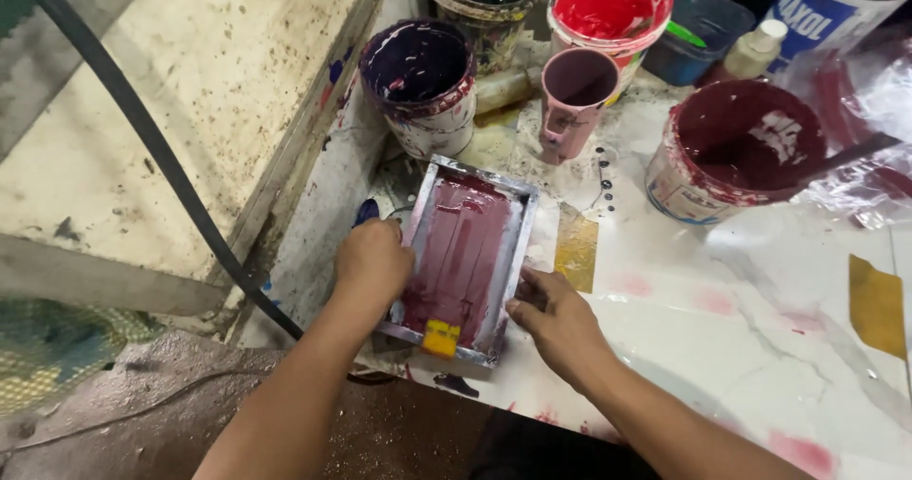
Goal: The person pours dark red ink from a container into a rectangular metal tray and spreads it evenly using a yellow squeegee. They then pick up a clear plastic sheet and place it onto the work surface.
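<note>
A small metal-framed printing screen (463,252) coated in dark red ink lies on the white worktop (741,309). My left hand (372,263) grips its left frame edge with curled fingers. Against the right frame edge rests my right hand (556,317), fingers wrapped along the rail. A yellow tape patch (440,338) sits at the screen's near edge between both hands.
Paint tubs stand behind the screen: a dark purple one (422,76), a bright red one (609,5), a maroon one (736,148) and a pink mug (574,95). A black hose (161,152) crosses the spattered board (190,81) at left. Crumpled plastic (869,110) lies far right.
</note>
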